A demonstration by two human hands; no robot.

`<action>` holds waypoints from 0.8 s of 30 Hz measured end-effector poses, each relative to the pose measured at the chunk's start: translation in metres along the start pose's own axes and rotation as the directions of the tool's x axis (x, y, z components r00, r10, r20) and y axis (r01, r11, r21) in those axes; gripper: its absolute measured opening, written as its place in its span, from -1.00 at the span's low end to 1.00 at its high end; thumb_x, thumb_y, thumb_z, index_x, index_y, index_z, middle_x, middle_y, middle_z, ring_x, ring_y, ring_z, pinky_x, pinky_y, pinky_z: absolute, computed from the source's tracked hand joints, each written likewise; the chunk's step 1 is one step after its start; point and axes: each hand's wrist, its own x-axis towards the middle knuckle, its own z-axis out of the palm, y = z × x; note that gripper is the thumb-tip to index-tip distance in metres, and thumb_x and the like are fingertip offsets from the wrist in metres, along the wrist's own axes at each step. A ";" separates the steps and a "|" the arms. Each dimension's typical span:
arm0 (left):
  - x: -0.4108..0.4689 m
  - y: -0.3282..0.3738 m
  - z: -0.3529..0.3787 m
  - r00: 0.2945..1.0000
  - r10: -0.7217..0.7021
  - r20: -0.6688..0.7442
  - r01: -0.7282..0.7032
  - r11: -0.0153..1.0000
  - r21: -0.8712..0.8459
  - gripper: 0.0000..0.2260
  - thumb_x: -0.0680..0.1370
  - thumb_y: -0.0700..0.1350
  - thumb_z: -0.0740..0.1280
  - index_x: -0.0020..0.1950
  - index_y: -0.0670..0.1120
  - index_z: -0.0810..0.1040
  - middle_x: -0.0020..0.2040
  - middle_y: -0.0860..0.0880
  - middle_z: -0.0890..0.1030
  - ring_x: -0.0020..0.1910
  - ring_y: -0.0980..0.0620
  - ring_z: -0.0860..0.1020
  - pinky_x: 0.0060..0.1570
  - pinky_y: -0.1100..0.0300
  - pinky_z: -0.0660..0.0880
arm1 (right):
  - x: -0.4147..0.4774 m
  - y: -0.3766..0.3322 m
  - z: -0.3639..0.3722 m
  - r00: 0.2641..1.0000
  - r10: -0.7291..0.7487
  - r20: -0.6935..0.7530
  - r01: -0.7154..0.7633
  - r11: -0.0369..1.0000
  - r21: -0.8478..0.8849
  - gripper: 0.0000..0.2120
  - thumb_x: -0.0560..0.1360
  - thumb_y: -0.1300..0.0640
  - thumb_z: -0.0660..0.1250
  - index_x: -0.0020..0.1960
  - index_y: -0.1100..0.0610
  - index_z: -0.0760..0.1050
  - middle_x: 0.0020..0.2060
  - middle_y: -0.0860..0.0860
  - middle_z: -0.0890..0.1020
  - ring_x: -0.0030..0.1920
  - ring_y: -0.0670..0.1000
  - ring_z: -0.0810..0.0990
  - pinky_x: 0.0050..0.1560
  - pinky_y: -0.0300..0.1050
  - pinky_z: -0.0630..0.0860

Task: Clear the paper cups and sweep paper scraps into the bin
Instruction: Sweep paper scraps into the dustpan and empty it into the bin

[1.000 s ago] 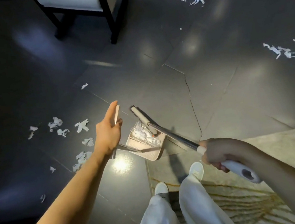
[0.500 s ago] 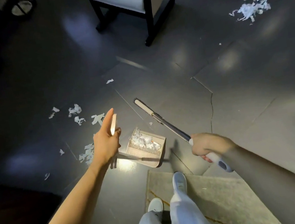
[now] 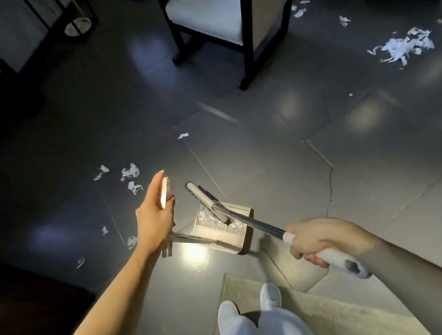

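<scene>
Scraps (image 3: pixel 130 172) are scattered nearest the left hand (image 3: pixel 154 219), likely wrapped round the dustpan handle (image 3: pixel 165 192); the broom (image 3: pixel 247 220) is gripped by the right hand (image 3: pixel 319 241).

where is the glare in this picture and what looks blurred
Head view: strong glare on the glossy floor beside the dustpan, fainter reflections farther out; chair and streaks on the tiles are motion-blurred; left edge falls into deep shadow.

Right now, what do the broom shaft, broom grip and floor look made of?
Broom shaft: likely polished metal, with a bright highlight streak. Broom grip: apparently matte white plastic, moulded with a hang hole. Floor: probably glossy stone or ceramic tile; seams and lamp reflections show.
</scene>
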 end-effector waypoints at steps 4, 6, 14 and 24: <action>0.036 0.011 -0.031 0.992 0.027 -0.121 -0.030 0.999 -0.024 -0.50 0.61 -0.20 0.26 0.50 0.15 0.26 0.39 -0.12 0.44 -0.09 -0.09 0.60 -0.34 0.39 0.49 | -0.003 -0.052 -0.036 0.996 -0.087 0.017 0.087 0.996 -0.036 -0.81 0.53 0.28 0.21 0.13 0.26 0.44 -0.41 0.13 0.43 -0.47 0.02 0.36 -0.40 -0.16 0.38; 0.062 0.019 -0.047 0.982 0.051 -0.184 -0.054 0.998 -0.015 -0.49 0.61 -0.19 0.27 0.50 0.14 0.26 0.43 -0.09 0.40 0.14 -0.18 0.56 -0.16 0.36 0.50 | 0.001 -0.081 -0.056 0.989 -0.147 -0.002 0.147 0.986 -0.079 -0.70 0.50 0.29 0.22 0.22 0.34 0.45 -0.43 0.15 0.44 -0.47 0.05 0.38 -0.41 -0.12 0.38; 0.204 0.040 -0.131 0.902 0.155 -0.404 -0.179 0.983 -0.023 -0.49 0.60 -0.19 0.28 0.50 0.14 0.26 0.40 -0.08 0.43 0.18 -0.16 0.54 0.08 0.07 0.57 | 0.043 -0.239 -0.154 0.954 -0.284 -0.099 0.282 0.959 -0.034 -0.84 0.45 0.32 0.24 -0.02 0.14 0.35 -0.45 0.10 0.41 -0.52 0.02 0.34 -0.48 -0.20 0.35; 0.396 0.046 -0.276 0.835 0.110 -0.540 -0.218 0.966 -0.141 -0.48 0.60 -0.20 0.28 0.46 0.25 0.29 0.00 0.01 0.57 -0.44 0.18 0.54 -0.44 0.33 0.50 | 0.097 -0.479 -0.241 0.883 -0.429 -0.188 0.446 0.893 0.057 -0.55 0.45 0.32 0.24 0.32 0.12 0.34 -0.46 0.08 0.42 -0.57 -0.06 0.31 -0.53 -0.25 0.32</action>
